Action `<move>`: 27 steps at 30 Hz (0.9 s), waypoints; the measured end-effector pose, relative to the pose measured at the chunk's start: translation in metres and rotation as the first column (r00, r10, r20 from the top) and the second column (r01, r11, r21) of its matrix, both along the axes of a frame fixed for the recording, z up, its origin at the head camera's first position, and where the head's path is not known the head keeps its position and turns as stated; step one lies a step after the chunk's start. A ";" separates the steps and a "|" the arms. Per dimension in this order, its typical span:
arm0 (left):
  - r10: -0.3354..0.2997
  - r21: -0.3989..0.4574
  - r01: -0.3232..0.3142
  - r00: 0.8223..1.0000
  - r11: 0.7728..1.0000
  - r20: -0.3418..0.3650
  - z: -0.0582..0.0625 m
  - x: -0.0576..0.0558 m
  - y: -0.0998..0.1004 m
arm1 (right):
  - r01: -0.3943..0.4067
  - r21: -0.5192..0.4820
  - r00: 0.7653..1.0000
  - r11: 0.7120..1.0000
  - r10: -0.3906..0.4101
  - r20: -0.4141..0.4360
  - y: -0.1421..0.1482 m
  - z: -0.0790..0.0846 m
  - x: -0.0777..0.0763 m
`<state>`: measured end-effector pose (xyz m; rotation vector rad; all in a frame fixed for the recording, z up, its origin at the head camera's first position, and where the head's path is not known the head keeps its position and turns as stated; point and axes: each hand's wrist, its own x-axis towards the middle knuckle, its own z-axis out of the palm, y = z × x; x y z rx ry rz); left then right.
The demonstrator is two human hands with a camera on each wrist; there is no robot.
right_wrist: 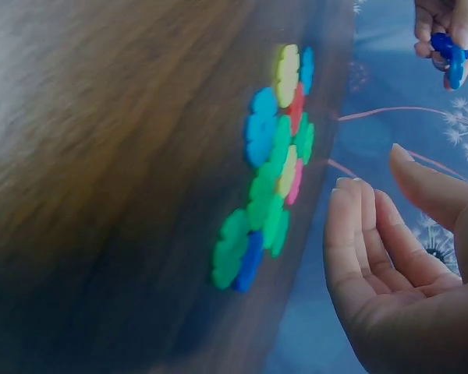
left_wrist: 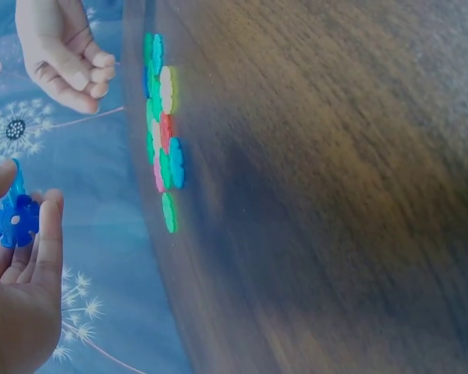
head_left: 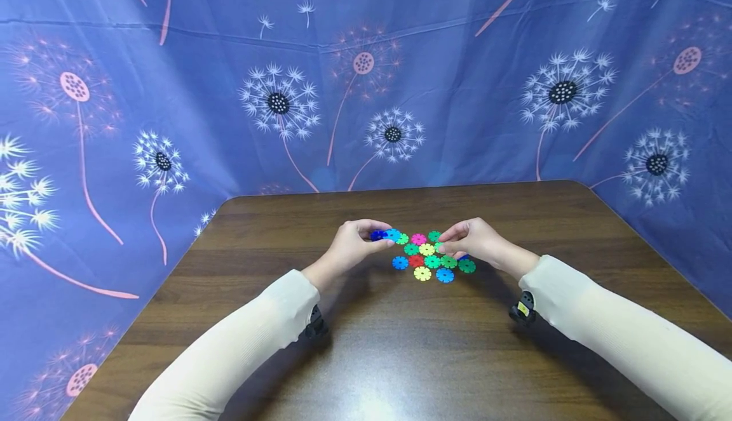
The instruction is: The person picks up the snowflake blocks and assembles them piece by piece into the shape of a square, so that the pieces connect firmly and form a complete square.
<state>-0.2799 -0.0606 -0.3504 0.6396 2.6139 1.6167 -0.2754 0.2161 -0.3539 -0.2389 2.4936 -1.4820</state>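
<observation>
In my left hand (head_left: 356,243), pinched above the table (head_left: 274,357): one dark-blue disc (head_left: 377,235), one light-blue disc (head_left: 392,234), best gripped by the rims; in my right hand (head_left: 479,241), loosely curved near the other discs (head_left: 432,261): nothing.

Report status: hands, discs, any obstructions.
Left hand holds dark blue notched disc, light blue notched disc. Right hand empty. More notched discs on wooden table. Nothing visibly blocking either hand.

head: high, facing forward-down, farther | wrists: low, tipped sideways, nearer | all share discs (head_left: 432,258)
</observation>
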 end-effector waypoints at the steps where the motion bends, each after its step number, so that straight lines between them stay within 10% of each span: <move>1: 0.001 -0.005 -0.001 1.000 1.000 -0.004 0.000 0.000 0.000 | 0.007 0.016 1.000 1.000 -0.007 -0.005 0.002 -0.001 0.001; 27: 0.011 -0.011 -0.011 1.000 1.000 -0.007 -0.006 0.003 -0.002 | 0.125 0.306 0.992 0.944 -0.110 -0.066 0.025 -0.017 0.017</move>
